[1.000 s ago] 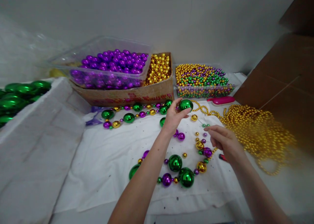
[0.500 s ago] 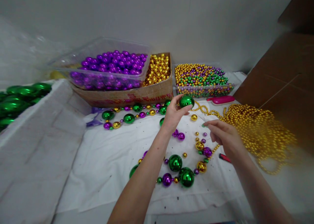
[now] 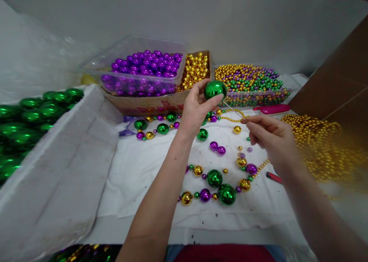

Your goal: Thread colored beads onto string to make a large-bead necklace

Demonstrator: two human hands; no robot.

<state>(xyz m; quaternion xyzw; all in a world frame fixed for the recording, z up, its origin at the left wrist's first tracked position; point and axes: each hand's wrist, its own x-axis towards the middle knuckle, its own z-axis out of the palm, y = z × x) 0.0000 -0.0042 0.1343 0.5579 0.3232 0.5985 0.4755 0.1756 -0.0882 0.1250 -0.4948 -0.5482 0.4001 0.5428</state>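
Note:
Up in front of the boxes, my left hand (image 3: 195,107) is closed around a large shiny green ball bead (image 3: 215,89), thumb across its lower side. My right hand (image 3: 271,137) pinches the end of a thin pale wire (image 3: 233,110), possibly a needle, which runs straight to the underside of that ball. How far it enters the ball is hidden. Below both hands, a strand of green, purple and gold beads (image 3: 205,195) lies curved on the white cloth (image 3: 138,174). Loose purple beads (image 3: 217,148) and a gold bead (image 3: 237,129) lie nearby.
Behind stand a clear bin of purple balls (image 3: 146,66), a cardboard box of gold beads (image 3: 149,107) and a bin of mixed beads (image 3: 250,80). A white box (image 3: 83,170) with green balls is at left. Gold bead strands (image 3: 324,139), a pink-handled tool (image 3: 274,108) and a red cutter (image 3: 274,177) lie right.
Both hands have risen in the view, with the green ball lifted higher. The thin wire now shows clearly between ball and right hand. The camera view has shifted left and down.

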